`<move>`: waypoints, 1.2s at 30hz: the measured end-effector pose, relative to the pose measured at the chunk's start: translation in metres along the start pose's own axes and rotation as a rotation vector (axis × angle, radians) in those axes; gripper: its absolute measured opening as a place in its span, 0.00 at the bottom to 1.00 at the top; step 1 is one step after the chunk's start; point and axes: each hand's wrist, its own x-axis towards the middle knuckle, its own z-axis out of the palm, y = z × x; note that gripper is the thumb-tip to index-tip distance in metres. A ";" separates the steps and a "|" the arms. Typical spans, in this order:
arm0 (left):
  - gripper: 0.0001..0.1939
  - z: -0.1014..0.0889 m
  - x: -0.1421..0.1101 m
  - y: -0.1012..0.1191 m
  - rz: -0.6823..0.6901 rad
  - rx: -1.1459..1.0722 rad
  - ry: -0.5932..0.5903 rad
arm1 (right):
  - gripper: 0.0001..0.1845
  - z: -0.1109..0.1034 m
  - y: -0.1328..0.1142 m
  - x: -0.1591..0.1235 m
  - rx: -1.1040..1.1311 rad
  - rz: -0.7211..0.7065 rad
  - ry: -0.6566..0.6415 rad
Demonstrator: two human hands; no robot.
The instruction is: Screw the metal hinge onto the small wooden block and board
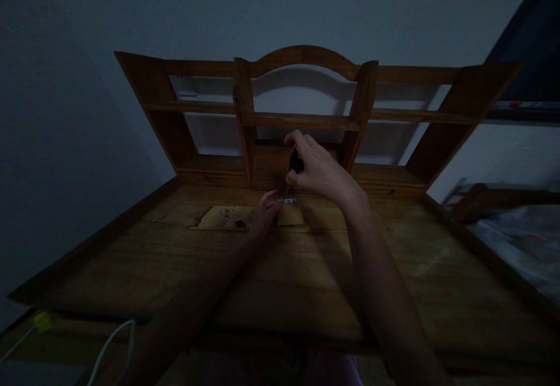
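My right hand [317, 167] is closed round a screwdriver [294, 167] with a black and yellow handle, held upright with its tip down on a small metal hinge [289, 200]. My left hand [265, 212] rests on the wooden desk top [306, 275], its fingers pinched together right beside the hinge. The hinge sits at the back edge of a lighter wooden panel [227, 217] set into the desk. The room is dim and small details are hard to see.
A wooden hutch [301, 118] with shelves stands at the back of the desk against a white wall. A white cable [109, 345] and a yellow object [42, 320] lie at the lower left. A bed [516, 240] is to the right.
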 end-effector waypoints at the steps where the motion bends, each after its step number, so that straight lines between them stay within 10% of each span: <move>1: 0.31 0.000 0.000 0.000 0.009 0.015 0.004 | 0.30 0.000 -0.001 0.000 -0.006 0.003 -0.009; 18: 0.29 -0.003 0.002 -0.002 0.026 0.068 0.038 | 0.24 -0.001 0.000 0.000 -0.004 -0.007 -0.024; 27: 0.21 -0.012 0.017 -0.002 0.254 0.160 0.266 | 0.14 -0.012 0.019 -0.004 0.023 0.052 -0.045; 36: 0.23 -0.016 0.020 0.003 0.390 0.311 0.314 | 0.18 0.014 0.059 -0.079 0.312 0.281 -0.039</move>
